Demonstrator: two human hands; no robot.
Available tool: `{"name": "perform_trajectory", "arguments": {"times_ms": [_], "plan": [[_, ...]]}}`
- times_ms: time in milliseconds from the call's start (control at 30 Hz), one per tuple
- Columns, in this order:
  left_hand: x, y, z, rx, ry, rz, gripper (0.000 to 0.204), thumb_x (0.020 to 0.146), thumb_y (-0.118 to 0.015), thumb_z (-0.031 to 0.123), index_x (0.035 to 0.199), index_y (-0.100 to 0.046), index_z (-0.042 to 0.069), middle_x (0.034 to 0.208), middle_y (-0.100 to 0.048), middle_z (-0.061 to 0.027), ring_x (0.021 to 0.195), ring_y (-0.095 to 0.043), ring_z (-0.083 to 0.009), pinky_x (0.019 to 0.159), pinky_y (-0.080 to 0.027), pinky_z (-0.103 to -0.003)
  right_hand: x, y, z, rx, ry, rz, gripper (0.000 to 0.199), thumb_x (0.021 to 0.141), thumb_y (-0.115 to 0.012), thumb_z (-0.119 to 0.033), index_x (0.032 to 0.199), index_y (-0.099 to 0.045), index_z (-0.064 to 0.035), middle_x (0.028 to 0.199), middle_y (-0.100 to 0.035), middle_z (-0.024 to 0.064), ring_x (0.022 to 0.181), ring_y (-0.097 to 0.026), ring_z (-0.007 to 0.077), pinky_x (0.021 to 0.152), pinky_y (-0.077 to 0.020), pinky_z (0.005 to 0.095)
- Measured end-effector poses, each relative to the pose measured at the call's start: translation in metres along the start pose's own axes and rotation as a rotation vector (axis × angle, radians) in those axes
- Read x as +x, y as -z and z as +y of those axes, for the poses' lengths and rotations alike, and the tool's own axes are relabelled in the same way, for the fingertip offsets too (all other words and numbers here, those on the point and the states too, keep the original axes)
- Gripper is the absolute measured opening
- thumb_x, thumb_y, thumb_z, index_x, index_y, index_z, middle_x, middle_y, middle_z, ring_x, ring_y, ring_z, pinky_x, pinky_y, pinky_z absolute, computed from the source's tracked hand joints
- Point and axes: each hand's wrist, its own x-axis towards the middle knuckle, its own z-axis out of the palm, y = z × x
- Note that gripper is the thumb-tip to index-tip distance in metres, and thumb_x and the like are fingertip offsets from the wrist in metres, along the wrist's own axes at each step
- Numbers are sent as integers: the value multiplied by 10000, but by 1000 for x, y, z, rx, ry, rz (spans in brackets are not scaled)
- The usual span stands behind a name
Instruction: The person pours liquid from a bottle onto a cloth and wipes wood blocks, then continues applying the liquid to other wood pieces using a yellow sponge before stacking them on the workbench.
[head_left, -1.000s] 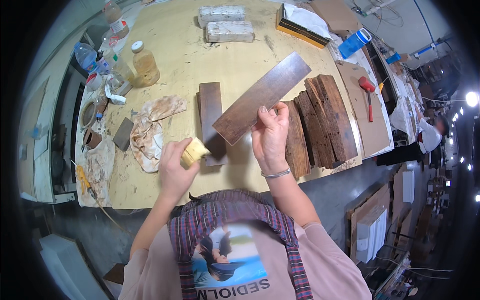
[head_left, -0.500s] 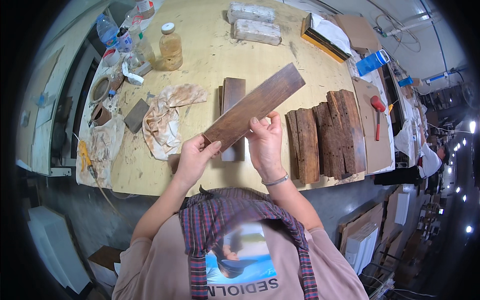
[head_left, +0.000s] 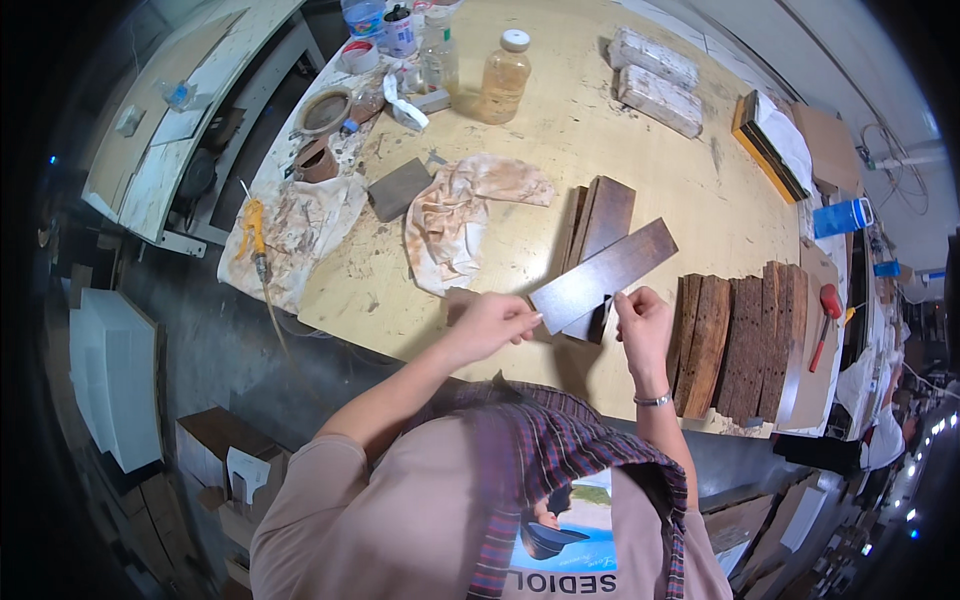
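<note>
- Head view, nearest the body: left hand (head_left: 490,325) pinches the lower-left end of a dark stained plank (head_left: 603,275), fingers closed on its corner; whether a small pad sits under the fingers cannot be told.
- Right hand (head_left: 645,325) stands at about 3 o'clock from the left hand, fingertips closed on the plank's lower long edge near mid-length.
- Plank is held just above the workbench (head_left: 640,170); its long axis runs from 8 o'clock, at the left hand, up to 2 o'clock, free end unsupported.
- Left hand is nearer the plank's end; right hand is nearer its middle. Both are in contact.
- Directly beneath and beyond, a short stack of dark boards (head_left: 596,225) lies on the bench, long axis near 12 to 6 o'clock.
- At 3 o'clock of the right hand, a row of rough weathered planks (head_left: 740,340) lies side by side.
- At 10 o'clock, a stained rag (head_left: 460,215) lies spread; farther off, an amber bottle (head_left: 503,75) stands upright.
</note>
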Motion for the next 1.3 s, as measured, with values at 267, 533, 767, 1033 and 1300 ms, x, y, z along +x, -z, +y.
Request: {"name": "perform_trajectory", "arguments": {"times_ms": [267,533,767,1033,1300], "plan": [[9,150,13,668,-184,918,218,838,-681,120,1027,-666,12,955,-699,-136,854,-666,-259,779,-521,-354,35,-13,-43,-492,748,142,154,769,-718,-72,816,-578,-27,855,-560,117,865,-536,318,764,-457,400],[28,156,10,1200,-275,907,395,787,-736,203,1154,-634,95,1152,-618,-92,1077,-570,-301,915,-463,-417,81,-29,-21,-594,811,38,198,775,-714,-145,706,-549,-59,775,-532,96,823,-510,306,794,-408,417],[65,132,19,931,-240,670,182,819,-721,172,963,-712,61,878,-705,-90,767,-680,-243,710,-535,-366,83,-35,-18,-620,783,115,179,788,-673,-147,693,-537,-79,766,-524,78,809,-504,293,806,-393,413],[66,126,94,261,-311,461,202,882,-689,90,1073,-676,25,863,-706,-63,789,-658,-113,704,-532,-272,82,-38,-19,-694,779,122,94,756,-646,-133,722,-581,-74,815,-553,86,837,-515,294,824,-398,418],[8,111,-9,1260,-264,527,227,772,-725,129,980,-653,72,900,-653,-93,888,-637,-310,768,-514,-425,83,-38,-19,-684,804,142,57,747,-631,-132,740,-599,-85,822,-554,80,859,-522,293,825,-394,407]]}}
